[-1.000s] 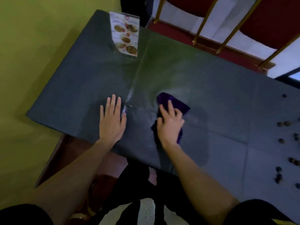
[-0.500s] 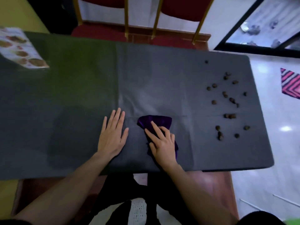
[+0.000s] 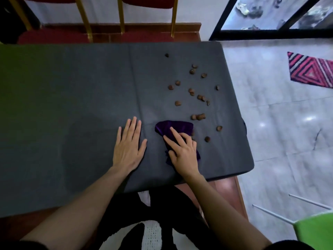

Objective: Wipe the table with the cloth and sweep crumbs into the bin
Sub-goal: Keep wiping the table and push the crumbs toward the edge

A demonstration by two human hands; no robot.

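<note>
While the right hand [image 3: 182,152] presses the bunched purple cloth [image 3: 173,127] flat on the surface [image 3: 72,105], the left hand [image 3: 129,144] rests spread and empty. Crumbs [image 3: 198,116] lie just beyond the cloth; a fast stroke risks scattering them onto the floor [image 3: 279,114]. No bin is identifiable.

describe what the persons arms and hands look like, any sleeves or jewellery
Both forearms are bare up to dark black sleeve edges at the bottom corners of the view. The left hand and right hand wear no gloves, and no rings, watch or bracelet can be seen. Fingernails look short and unpainted, though the picture is soft.
</note>
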